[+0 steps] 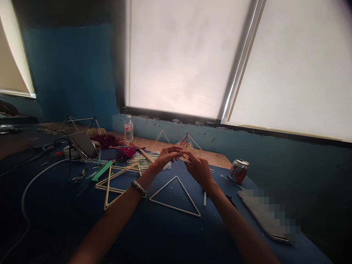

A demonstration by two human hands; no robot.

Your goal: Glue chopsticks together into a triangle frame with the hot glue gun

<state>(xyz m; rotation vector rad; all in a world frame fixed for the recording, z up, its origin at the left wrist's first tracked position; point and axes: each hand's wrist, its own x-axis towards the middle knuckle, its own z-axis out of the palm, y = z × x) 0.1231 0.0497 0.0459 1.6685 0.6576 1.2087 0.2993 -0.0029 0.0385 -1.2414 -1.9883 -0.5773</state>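
Note:
My left hand point(168, 157), a beaded bracelet at its wrist, and my right hand point(199, 168) meet fingertip to fingertip above the table. Thin wooden sticks point(186, 160) pass between them, pinched in the fingers of both hands; the exact grip is partly hidden. Pale stick ends point(211, 170) show beyond the right hand. Below the hands, a flat triangle of sticks point(176, 211) lies on the blue tabletop point(170, 238). More joined stick triangles point(107, 189) rest beside my left forearm, which covers part of them.
Left lie a green box cutter point(103, 171), a propped phone point(84, 145), a white cable point(26, 194) and magenta yarn point(126, 152). A water bottle point(128, 129) and a stick pyramid point(187, 141) stand behind. On the right are a drink can point(238, 171) and a tablet-like device point(264, 216).

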